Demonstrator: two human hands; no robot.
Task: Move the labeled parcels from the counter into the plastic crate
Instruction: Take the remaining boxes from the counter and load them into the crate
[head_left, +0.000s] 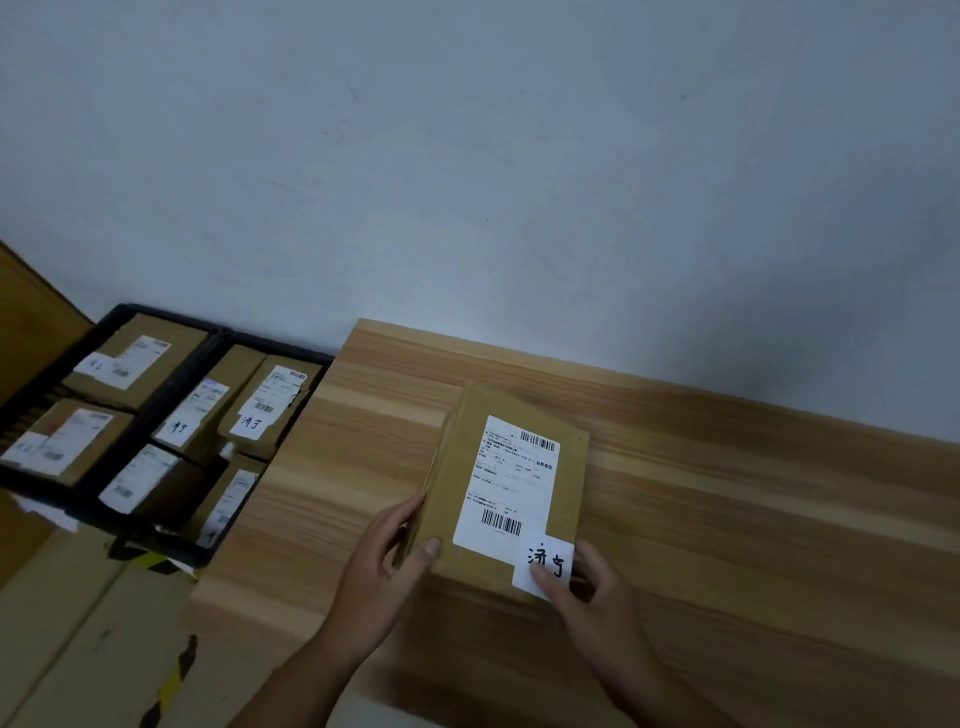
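A brown cardboard parcel (571, 499) with a white shipping label and a small handwritten tag lies on the wooden counter (753, 519). My left hand (384, 561) grips its near left corner, thumb on top and fingers along the side. My right hand (576, 587) holds the near right corner, thumb pressing the handwritten tag. To the left, below the counter, stands a black plastic crate (156, 395) with a middle divider. It holds several labeled brown parcels.
A pale wall rises behind the counter. Flat cardboard boxes (78, 639) with black and yellow tape lie below the crate at the lower left. A brown cardboard surface (31, 332) stands at the far left edge.
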